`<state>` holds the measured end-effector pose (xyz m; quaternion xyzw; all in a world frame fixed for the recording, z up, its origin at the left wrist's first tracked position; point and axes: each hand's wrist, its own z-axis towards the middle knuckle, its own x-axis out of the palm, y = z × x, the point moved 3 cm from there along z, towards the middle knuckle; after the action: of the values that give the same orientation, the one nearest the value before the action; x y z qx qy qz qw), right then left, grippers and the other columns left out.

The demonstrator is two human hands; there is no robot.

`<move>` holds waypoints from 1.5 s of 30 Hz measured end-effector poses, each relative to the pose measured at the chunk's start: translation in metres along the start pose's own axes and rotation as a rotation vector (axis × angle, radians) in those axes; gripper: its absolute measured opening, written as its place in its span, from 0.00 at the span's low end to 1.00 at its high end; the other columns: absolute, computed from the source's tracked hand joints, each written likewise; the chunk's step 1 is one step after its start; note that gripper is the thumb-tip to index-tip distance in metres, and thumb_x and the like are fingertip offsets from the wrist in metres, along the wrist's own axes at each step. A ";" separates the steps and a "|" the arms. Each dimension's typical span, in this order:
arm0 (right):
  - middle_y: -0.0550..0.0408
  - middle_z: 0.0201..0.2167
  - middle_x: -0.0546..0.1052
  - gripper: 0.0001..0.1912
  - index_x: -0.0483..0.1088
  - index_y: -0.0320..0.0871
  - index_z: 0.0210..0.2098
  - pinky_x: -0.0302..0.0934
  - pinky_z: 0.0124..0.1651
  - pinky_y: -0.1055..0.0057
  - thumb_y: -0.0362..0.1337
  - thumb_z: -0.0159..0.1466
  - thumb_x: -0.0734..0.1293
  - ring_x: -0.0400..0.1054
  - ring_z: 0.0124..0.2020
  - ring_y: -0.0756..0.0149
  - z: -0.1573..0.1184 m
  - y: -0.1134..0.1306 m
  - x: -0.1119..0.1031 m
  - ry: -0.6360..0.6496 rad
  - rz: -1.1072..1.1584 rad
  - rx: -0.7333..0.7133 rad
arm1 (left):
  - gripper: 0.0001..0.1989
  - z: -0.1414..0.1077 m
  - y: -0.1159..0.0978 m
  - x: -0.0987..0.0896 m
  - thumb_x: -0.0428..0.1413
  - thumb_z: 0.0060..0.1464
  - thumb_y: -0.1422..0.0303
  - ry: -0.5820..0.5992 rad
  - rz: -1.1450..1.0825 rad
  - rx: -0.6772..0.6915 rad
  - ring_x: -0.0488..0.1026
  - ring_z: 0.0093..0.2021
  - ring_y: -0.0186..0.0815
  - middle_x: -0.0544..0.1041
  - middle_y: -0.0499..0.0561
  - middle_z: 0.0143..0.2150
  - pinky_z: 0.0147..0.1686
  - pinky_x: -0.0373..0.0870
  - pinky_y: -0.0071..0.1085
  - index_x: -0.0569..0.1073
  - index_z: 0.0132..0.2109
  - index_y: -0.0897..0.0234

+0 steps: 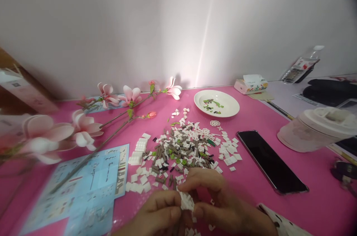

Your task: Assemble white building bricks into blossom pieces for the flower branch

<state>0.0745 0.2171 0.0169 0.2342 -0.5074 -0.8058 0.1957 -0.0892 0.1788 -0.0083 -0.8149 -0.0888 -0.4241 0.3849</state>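
At the bottom centre, my left hand (160, 212) and my right hand (213, 200) meet around a small white piece (186, 201). Thumb and finger of my left hand pinch its left side; the fingers of my right hand close on its right side. Just beyond them spreads a pile of small building pieces (186, 146) in white, brown-grey and green. White plates (141, 145) lie stacked at its left edge, and loose white tiles (139, 182) lie nearer me.
Pink-white magnolia stems (92, 152) lie over a blue instruction sheet (92, 182) at left. A white plate (231, 107) holds green pieces. At right are a black phone (272, 161), a lidded cup (315, 130), a tissue pack (251, 84) and a bottle (302, 65).
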 end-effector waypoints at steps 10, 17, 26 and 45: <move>0.54 0.33 0.73 0.15 0.74 0.44 0.44 0.61 0.39 0.68 0.47 0.63 0.69 0.66 0.34 0.65 0.003 -0.002 -0.002 -0.001 0.037 0.054 | 0.18 0.001 0.001 -0.011 0.68 0.45 0.56 -0.010 0.243 0.004 0.57 0.20 0.25 0.68 0.43 0.23 0.21 0.47 0.25 0.76 0.35 0.66; 0.55 0.35 0.70 0.13 0.71 0.47 0.48 0.61 0.40 0.68 0.44 0.66 0.67 0.66 0.35 0.66 0.002 0.003 -0.004 -0.038 0.015 0.025 | 0.19 -0.004 0.006 -0.019 0.65 0.48 0.53 -0.031 0.305 -0.137 0.58 0.22 0.28 0.70 0.44 0.25 0.24 0.51 0.26 0.77 0.36 0.65; 0.54 0.37 0.72 0.16 0.70 0.50 0.51 0.61 0.40 0.69 0.47 0.65 0.68 0.67 0.37 0.64 -0.011 -0.010 -0.007 0.000 -0.089 0.031 | 0.21 -0.004 0.002 -0.013 0.63 0.47 0.50 -0.031 0.387 -0.144 0.61 0.27 0.30 0.71 0.46 0.30 0.28 0.52 0.27 0.76 0.36 0.65; 0.49 0.43 0.76 0.18 0.73 0.52 0.50 0.66 0.48 0.58 0.48 0.62 0.69 0.70 0.45 0.54 -0.019 -0.024 -0.007 -0.125 -0.084 0.126 | 0.22 0.002 0.000 -0.008 0.62 0.48 0.49 0.031 0.373 -0.055 0.55 0.19 0.27 0.66 0.43 0.20 0.20 0.46 0.28 0.77 0.31 0.66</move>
<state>0.0895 0.2169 -0.0107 0.2163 -0.5582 -0.7928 0.1145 -0.0933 0.1815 -0.0147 -0.8208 0.0815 -0.3601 0.4358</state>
